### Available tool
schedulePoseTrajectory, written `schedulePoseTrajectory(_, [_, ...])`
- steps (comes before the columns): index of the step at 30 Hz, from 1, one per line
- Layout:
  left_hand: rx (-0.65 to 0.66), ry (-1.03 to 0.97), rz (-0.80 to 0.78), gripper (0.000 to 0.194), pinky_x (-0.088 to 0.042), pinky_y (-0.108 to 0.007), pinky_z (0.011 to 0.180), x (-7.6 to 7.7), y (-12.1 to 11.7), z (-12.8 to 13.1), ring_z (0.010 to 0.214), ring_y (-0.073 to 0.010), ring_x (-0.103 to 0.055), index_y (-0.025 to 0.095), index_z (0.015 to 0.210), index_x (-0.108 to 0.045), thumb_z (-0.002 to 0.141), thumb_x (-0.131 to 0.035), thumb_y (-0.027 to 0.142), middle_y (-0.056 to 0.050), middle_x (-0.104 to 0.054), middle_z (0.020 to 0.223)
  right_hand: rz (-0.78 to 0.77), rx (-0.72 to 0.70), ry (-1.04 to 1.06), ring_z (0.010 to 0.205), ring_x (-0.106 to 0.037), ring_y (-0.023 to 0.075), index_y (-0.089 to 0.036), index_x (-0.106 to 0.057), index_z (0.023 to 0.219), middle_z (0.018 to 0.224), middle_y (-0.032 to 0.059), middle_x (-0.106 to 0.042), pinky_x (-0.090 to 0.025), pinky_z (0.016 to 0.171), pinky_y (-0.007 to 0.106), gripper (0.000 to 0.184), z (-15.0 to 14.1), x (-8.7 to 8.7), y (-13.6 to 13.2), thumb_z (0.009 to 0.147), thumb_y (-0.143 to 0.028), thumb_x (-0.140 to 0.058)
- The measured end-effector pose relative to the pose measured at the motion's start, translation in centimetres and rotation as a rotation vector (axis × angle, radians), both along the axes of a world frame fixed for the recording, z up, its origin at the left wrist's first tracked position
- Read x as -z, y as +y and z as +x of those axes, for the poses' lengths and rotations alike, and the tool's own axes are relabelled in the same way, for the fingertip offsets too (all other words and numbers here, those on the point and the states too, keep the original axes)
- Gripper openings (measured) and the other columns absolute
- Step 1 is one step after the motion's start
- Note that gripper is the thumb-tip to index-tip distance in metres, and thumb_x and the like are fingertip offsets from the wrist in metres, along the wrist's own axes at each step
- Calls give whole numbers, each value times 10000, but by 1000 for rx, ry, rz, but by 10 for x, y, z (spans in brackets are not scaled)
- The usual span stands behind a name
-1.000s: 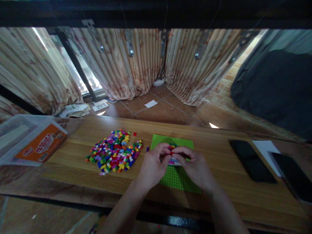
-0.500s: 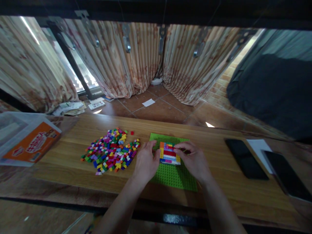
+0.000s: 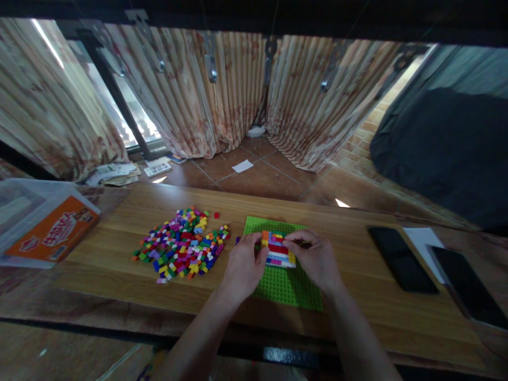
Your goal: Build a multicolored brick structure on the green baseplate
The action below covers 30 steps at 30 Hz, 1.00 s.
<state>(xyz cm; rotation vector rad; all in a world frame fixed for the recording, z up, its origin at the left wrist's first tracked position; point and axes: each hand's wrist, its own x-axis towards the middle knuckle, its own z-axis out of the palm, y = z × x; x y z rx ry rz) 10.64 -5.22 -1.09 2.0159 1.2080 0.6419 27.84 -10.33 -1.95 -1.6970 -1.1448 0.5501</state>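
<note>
A flat build of colourful toy bricks point(image 3: 279, 250), with red, white, blue, yellow and orange rows, sits on a green studded baseplate point(image 3: 291, 291). My left hand point(image 3: 244, 267) has its thumb and fingers closed against the left edge of the build. At the opposite side, the thumb and index finger of my right hand point(image 3: 317, 262) pinch together at the upper right edge. Whatever lies between those right fingertips is too small to make out. To the left spreads a pile of loose toy bricks point(image 3: 184, 244), and a single red brick point(image 3: 216, 215) lies apart from it.
A clear plastic box with an orange label point(image 3: 53, 230) stands at the table's left end. Two dark phones point(image 3: 400, 258) and a white paper point(image 3: 423, 248) lie on the right. Beyond the wooden table point(image 3: 349, 238) hang striped curtains point(image 3: 234, 95).
My left hand has moved slightly right, and its fingers have closed in on the build's left edge. A dark brick by that hand has come into sight. The right hand keeps its pinch.
</note>
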Motion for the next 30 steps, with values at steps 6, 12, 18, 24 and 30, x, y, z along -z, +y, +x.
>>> schedulePoseTrajectory(6, [-29, -9, 24, 268, -539, -365, 862, 3, -1, 1, 996, -232, -661, 167, 1123, -627, 860, -582, 189, -101, -700, 1070, 3, 20, -21, 681, -618, 171, -232, -741, 682, 749, 22, -692, -490, 657, 311, 156, -5, -2, 0, 758, -356, -685])
schedulePoseTrajectory(12, [-19, 11, -17, 294, -535, -372, 872, 0, 0, 0, 1032, -246, -654, 126, 1153, -621, 875, -566, 201, -129, -699, 1092, 15, 39, 59, 746, -646, 188, -231, -759, 740, 795, 31, -712, -510, 696, 319, 153, -4, 0, -1, 702, -379, -744])
schedulePoseTrajectory(18, [3, 20, -45, 292, -547, -348, 825, -1, 0, -1, 961, -229, -680, 128, 1160, -624, 902, -529, 227, -131, -709, 1092, -32, 211, 156, 723, -654, 203, -183, -760, 807, 763, 47, -735, -498, 694, 328, 318, 16, 5, -10, 769, -483, -659])
schedulePoseTrajectory(24, [-20, 28, -45, 283, -546, -323, 809, -4, 7, -8, 887, -206, -698, 139, 1155, -638, 919, -496, 205, -107, -733, 1040, -103, 169, 67, 745, -670, 224, -183, -774, 862, 797, 61, -752, -498, 691, 331, 366, 16, 5, -11, 778, -514, -642])
schedulePoseTrajectory(30, [-196, 129, 72, 264, -519, -331, 875, -6, 39, -49, 958, -215, -684, 144, 1058, -686, 852, -527, 98, -95, -736, 1039, -144, 170, 42, 739, -686, 237, -171, -776, 857, 792, 75, -757, -513, 674, 328, 386, 14, 0, -11, 771, -517, -627])
